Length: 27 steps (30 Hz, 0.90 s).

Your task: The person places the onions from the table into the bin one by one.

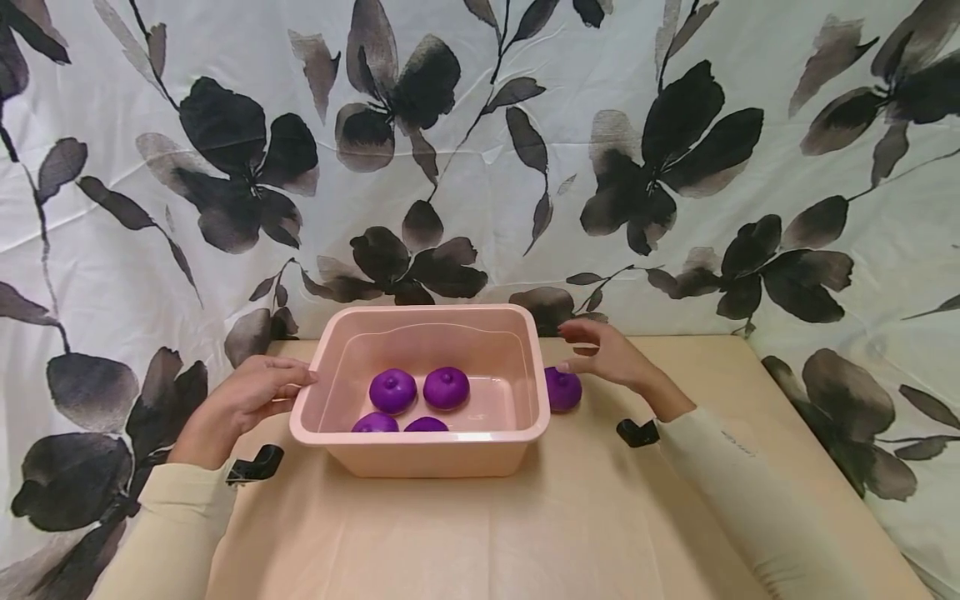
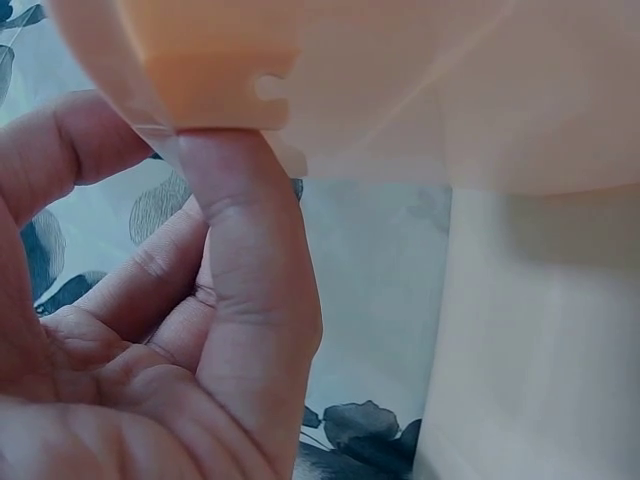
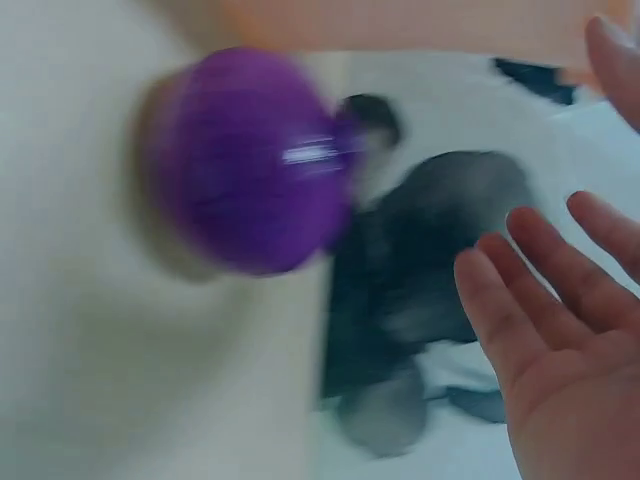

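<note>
A pink plastic tub [image 1: 420, 458] stands at the middle of the table. Several purple balls [image 1: 446, 389], each with a small nub on top, lie inside it; the front rim partly hides two of them. My left hand [image 1: 258, 392] pinches the tub's left rim between thumb and fingers, seen close up at the rim [image 2: 230, 110] in the left wrist view. Outside, against the tub's right side in the head view, sits another purple ball [image 1: 564, 390]. Just above and to the right of it is my right hand [image 1: 615, 358], fingers extended and apart from the ball [image 3: 255, 165] in the right wrist view.
The tan table [image 1: 480, 533] runs toward me, with its right edge [image 1: 817, 458] slanting outward. Directly behind the table hangs a white cloth [image 1: 525, 200] printed with dark flowers. Small black wrist devices [image 1: 637, 432] sit at both cuffs.
</note>
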Motion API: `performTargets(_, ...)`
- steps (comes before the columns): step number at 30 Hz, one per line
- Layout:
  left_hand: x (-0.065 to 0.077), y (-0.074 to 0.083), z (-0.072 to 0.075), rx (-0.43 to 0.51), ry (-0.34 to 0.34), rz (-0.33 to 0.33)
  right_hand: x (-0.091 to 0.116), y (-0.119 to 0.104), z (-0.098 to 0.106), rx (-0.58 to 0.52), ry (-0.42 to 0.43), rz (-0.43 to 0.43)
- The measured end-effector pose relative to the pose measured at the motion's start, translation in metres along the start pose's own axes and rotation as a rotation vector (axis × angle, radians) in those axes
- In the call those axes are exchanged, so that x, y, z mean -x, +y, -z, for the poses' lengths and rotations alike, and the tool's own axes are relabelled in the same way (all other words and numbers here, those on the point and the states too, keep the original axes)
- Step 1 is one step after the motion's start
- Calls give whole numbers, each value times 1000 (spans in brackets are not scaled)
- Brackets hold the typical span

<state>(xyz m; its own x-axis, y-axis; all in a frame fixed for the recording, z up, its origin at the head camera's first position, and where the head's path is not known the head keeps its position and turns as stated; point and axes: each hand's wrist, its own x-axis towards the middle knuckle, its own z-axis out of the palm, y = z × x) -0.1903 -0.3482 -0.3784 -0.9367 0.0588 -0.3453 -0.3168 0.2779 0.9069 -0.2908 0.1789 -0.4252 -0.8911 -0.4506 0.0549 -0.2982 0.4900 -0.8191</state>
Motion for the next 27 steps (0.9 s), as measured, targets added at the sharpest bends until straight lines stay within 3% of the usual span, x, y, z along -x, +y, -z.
performTargets(4,0,0,-1,4,1,-3,7,31,-18,-6,25,-63)
performTargets(9,1,-2,0,24,14,-4,11,54,-37,-78,49,-113)
performTargets(18,2,-8,-4,38,44,-48,13,70,-59,-38,98,-165)
performTargets(27,3,-10,-5,47,57,-66,18,71,-59,-26,134,-176)
